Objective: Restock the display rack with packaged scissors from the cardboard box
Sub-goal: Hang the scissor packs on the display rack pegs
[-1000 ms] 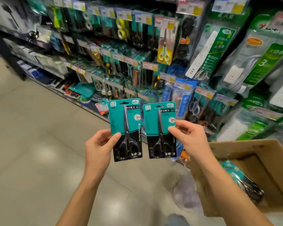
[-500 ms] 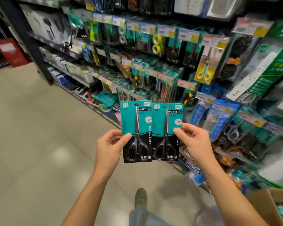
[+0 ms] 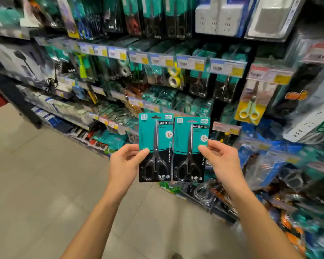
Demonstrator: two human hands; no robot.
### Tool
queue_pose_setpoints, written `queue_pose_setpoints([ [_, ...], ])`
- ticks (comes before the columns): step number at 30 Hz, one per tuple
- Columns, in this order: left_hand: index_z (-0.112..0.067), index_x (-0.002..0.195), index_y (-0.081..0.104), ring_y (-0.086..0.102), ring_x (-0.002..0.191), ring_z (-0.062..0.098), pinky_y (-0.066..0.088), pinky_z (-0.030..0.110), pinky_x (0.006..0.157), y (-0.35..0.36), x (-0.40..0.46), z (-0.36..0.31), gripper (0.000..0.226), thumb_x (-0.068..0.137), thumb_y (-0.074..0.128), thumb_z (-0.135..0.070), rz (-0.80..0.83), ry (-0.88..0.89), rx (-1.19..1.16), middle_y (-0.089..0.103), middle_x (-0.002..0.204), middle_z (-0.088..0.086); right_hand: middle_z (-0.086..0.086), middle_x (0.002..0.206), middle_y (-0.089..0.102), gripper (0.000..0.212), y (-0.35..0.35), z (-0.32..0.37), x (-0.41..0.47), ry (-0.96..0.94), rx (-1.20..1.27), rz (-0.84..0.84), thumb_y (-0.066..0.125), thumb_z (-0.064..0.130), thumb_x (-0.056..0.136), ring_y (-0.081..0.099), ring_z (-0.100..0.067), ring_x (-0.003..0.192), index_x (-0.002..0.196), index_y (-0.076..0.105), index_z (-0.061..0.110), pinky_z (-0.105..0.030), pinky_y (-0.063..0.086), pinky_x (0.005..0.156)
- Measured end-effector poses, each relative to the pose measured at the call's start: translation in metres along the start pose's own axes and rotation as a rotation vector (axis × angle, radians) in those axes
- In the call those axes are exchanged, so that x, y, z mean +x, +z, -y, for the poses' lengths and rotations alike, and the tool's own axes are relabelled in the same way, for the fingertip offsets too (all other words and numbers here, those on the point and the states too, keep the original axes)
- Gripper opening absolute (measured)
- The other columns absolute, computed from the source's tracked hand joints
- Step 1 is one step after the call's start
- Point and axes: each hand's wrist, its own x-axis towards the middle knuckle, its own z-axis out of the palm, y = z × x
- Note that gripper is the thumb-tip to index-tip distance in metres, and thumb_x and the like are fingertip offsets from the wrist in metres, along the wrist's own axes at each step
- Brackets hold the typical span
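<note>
Blurred over most of the display rack (image 3: 195, 75); price tags (image 3: 183, 62) along the rails too smeared to read, hanging packs behind them mostly teal and dark shapes; lower right corner a jumble of glare and colour, not to be sorted out. Clear enough on the right: yellow-handled scissors (image 3: 250, 111) in a hanging pack, white power strips (image 3: 221, 15) up top, cut off by the upper edge. No telling where the pegs sit behind the stock.

Both forearms up from the bottom edge, elbows out of view, wrists raised toward the rack. Left hand (image 3: 124, 161) pinching the left scissors pack (image 3: 154, 146) at its left edge, thumb across the front near the pivot, fingers tucked behind the card and hidden. Right hand (image 3: 221, 159) pinching the right scissors pack (image 3: 190, 149) at its right edge, thumb on the front, remaining fingers curled behind, partly covering the side lettering. Both packs upright, side by side, edges touching or overlapping slightly, hard to say which; teal card above, black below, black-handled scissors pointing up. Held in the air in front of the rack's middle rows, above the pale tiled floor (image 3: 36, 184), apart from the hanging stock.
</note>
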Motion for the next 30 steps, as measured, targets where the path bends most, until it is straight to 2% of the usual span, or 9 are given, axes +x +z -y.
queue_pose_setpoints([
  [2, -0.017, 0.087, 0.072, 0.07, 0.08, 0.015, 0.057, 0.025, 0.065, 0.006, 0.028, 0.003, 0.01, 0.081, 0.079, -0.021, 0.035, 0.013, -0.003, 0.076, 0.087, 0.006, 0.009, 0.096, 0.076, 0.016, 0.003, -0.001, 0.017, -0.001, -0.012, -0.037, 0.07, 0.017, 0.088, 0.071, -0.003, 0.09, 0.101, 0.072, 0.026, -0.016, 0.056, 0.07],
  [4, -0.017, 0.087, 0.072, 0.07, 0.08, 0.014, 0.057, 0.025, 0.069, 0.014, 0.054, 0.006, 0.01, 0.081, 0.079, -0.021, 0.076, 0.025, -0.001, 0.076, 0.086, 0.004, 0.007, 0.096, 0.076, 0.016, 0.006, -0.002, 0.032, 0.005, -0.019, -0.092, 0.071, 0.015, 0.088, 0.072, -0.005, 0.089, 0.102, 0.072, 0.022, -0.019, 0.058, 0.071],
  [8, -0.018, 0.087, 0.072, 0.069, 0.079, 0.013, 0.054, 0.022, 0.072, 0.032, 0.102, 0.013, 0.011, 0.08, 0.08, -0.019, 0.177, 0.014, -0.047, 0.075, 0.086, 0.006, 0.01, 0.097, 0.076, 0.016, 0.008, -0.006, 0.054, 0.017, -0.054, -0.172, 0.071, 0.018, 0.088, 0.071, -0.004, 0.092, 0.103, 0.073, 0.023, -0.015, 0.055, 0.073],
  [12, -0.022, 0.084, 0.072, 0.071, 0.076, 0.007, 0.055, 0.02, 0.068, 0.048, 0.152, 0.019, 0.009, 0.081, 0.08, -0.024, 0.323, 0.065, -0.027, 0.076, 0.081, -0.003, 0.018, 0.091, 0.076, 0.021, 0.015, -0.006, 0.073, 0.031, -0.068, -0.302, 0.07, 0.012, 0.089, 0.072, -0.002, 0.088, 0.091, 0.071, 0.032, -0.012, 0.054, 0.072],
  [17, -0.026, 0.08, 0.068, 0.07, 0.076, 0.01, 0.055, 0.024, 0.074, 0.064, 0.211, 0.017, 0.014, 0.079, 0.082, -0.027, 0.474, 0.081, -0.07, 0.074, 0.076, -0.005, 0.021, 0.082, 0.075, 0.021, 0.032, -0.002, 0.098, 0.053, -0.058, -0.476, 0.068, 0.008, 0.089, 0.07, 0.004, 0.082, 0.089, 0.069, 0.028, -0.009, 0.052, 0.07],
  [20, -0.025, 0.082, 0.067, 0.067, 0.071, 0.004, 0.05, 0.019, 0.07, 0.075, 0.238, 0.018, 0.015, 0.079, 0.081, -0.031, 0.568, 0.076, -0.08, 0.072, 0.072, -0.006, 0.019, 0.083, 0.075, 0.013, 0.037, -0.001, 0.107, 0.053, -0.052, -0.553, 0.068, 0.008, 0.089, 0.07, 0.006, 0.081, 0.094, 0.07, 0.02, -0.008, 0.052, 0.07],
  [24, -0.021, 0.079, 0.067, 0.064, 0.063, -0.002, 0.05, 0.012, 0.062, 0.093, 0.255, 0.016, 0.014, 0.08, 0.081, -0.027, 0.667, 0.078, -0.108, 0.07, 0.066, -0.01, -0.001, 0.102, 0.075, 0.018, 0.038, 0.002, 0.113, 0.046, -0.081, -0.642, 0.067, 0.01, 0.09, 0.071, -0.013, 0.098, 0.107, 0.072, 0.008, -0.028, 0.055, 0.089],
  [28, -0.019, 0.08, 0.068, 0.064, 0.062, -0.003, 0.049, 0.011, 0.06, 0.103, 0.266, 0.017, 0.014, 0.08, 0.08, -0.026, 0.714, 0.124, -0.085, 0.07, 0.064, -0.014, -0.006, 0.106, 0.075, 0.023, 0.032, 0.006, 0.121, 0.044, -0.122, -0.684, 0.068, 0.012, 0.089, 0.07, -0.021, 0.103, 0.11, 0.071, 0.003, -0.04, 0.054, 0.095],
  [30, -0.019, 0.081, 0.068, 0.065, 0.063, 0.0, 0.049, 0.013, 0.06, 0.106, 0.273, 0.017, 0.014, 0.08, 0.08, -0.028, 0.732, 0.114, -0.073, 0.07, 0.064, -0.013, -0.006, 0.106, 0.075, 0.027, 0.028, 0.006, 0.127, 0.041, -0.151, -0.689, 0.069, 0.016, 0.089, 0.07, -0.02, 0.103, 0.112, 0.071, 0.003, -0.041, 0.054, 0.095],
])
